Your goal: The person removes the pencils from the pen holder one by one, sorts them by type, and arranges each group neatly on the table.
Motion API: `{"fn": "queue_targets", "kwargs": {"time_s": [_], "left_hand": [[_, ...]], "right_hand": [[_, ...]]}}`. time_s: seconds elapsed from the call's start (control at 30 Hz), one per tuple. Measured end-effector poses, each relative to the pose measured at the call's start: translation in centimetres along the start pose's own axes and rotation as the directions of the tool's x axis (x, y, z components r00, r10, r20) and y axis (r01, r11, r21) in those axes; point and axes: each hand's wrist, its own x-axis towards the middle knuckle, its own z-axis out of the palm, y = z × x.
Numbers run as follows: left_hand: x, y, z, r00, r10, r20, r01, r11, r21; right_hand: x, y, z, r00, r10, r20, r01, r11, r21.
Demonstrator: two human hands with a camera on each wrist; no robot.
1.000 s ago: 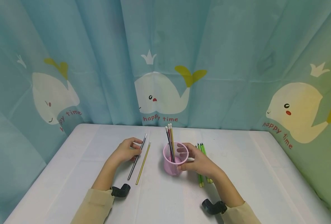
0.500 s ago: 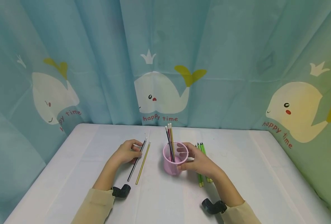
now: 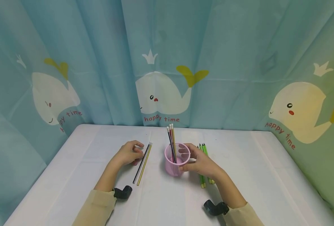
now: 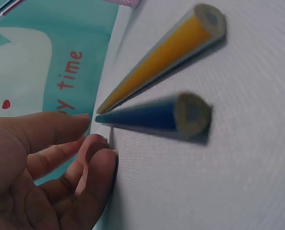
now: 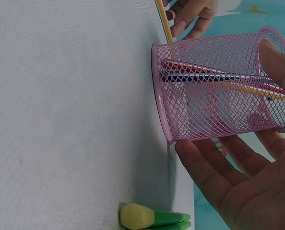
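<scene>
A pink mesh pencil cup (image 3: 172, 170) stands upright on the table, with several pencils (image 3: 173, 141) leaning inside. My right hand (image 3: 201, 161) holds its right side; in the right wrist view the thumb is near the rim and the fingers curve around the mesh (image 5: 205, 117). On the left, a dark blue pencil (image 3: 138, 169) and a yellow pencil (image 3: 143, 169) lie almost side by side. Just left of the dark one is my left hand (image 3: 127, 153), its fingers loosely bent. The left wrist view shows nothing between thumb and fingers, the blue pencil (image 4: 142, 115) lying beyond them.
Several green pencils (image 3: 203, 182) lie on the table right of the cup, partly behind the right forearm. A white cloth covers the table (image 3: 161, 201). Behind it hangs a blue curtain (image 3: 234, 103) with whale prints. Each wrist wears a black mount (image 3: 123, 192).
The dark blue pencil has shifted right and toward the person, coming close beside the yellow one, and the left hand has let go of it. The right hand and cup have stayed put.
</scene>
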Motion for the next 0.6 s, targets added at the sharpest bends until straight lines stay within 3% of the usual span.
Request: {"fn": "queue_targets", "kwargs": {"time_s": [0.17,0.27,0.4,0.6], "left_hand": [[-0.1,0.4,-0.1,0.998,0.029,-0.051,-0.027,0.999,0.042],[-0.4,1.1,-0.2,0.99,0.085,-0.111,-0.08,0.995,0.052],[-0.9,2.7,-0.2,0.969,0.2,-0.147,-0.202,0.979,0.004],[-2.3,4.9,0.1,0.917,0.364,-0.163,-0.377,0.925,-0.056]], "right_hand": [[0.0,0.1,0.0,1.0,0.003,-0.003,-0.003,1.0,-0.001],[0.0,0.2,0.1,1.0,0.002,-0.001,-0.002,1.0,0.004],[0.0,0.2,0.0,1.0,-0.006,0.0,0.006,1.0,0.012],[0.1,0.4,0.0,1.0,-0.014,0.004,0.014,1.0,0.013]]}}
